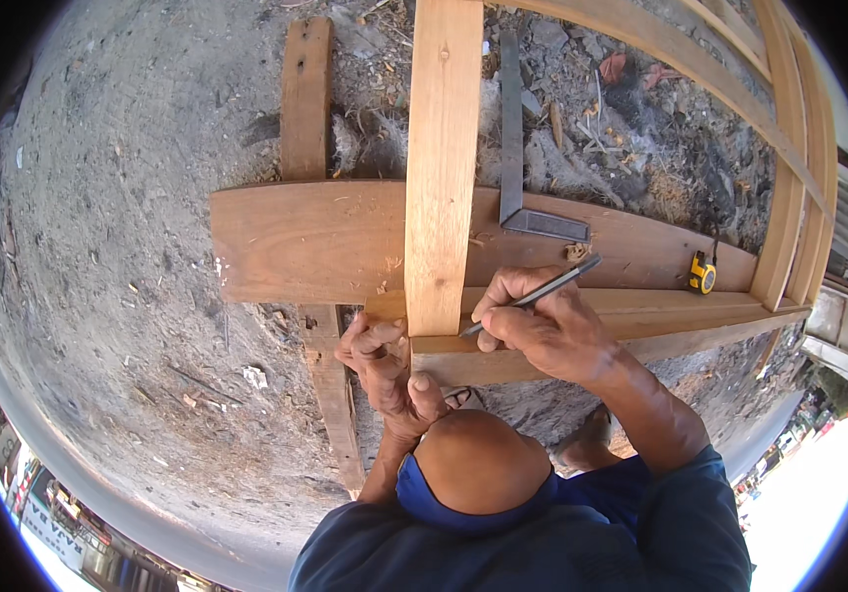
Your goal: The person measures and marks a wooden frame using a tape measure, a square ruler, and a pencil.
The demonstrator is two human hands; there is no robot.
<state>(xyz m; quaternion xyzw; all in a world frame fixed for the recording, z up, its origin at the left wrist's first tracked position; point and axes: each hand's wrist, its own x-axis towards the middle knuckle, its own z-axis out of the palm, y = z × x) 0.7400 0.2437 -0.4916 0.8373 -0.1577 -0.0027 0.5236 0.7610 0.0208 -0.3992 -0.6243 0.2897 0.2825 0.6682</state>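
Observation:
My right hand [560,335] holds a dark pencil [564,281], its tip touching the joint where a pale wooden post [444,148] meets a wooden rail [488,365]. At the rail's left end, my left hand [385,375] is closed round the corner of the joint, thumb against the rail's near side. The post runs away from me across a wide brown plank [306,242]. Just beyond my right hand, a metal try square [547,225] rests partly on that plank. A yellow and black tape measure [703,272] sits farther right, near the rail's far end.
More frame slats [789,168] rise and curve across the upper right. Old wooden battens [306,99] lie under the plank on bare, dusty ground with scattered shavings and scraps. My bent knee [478,459] is close below the rail. A road edges the lower left.

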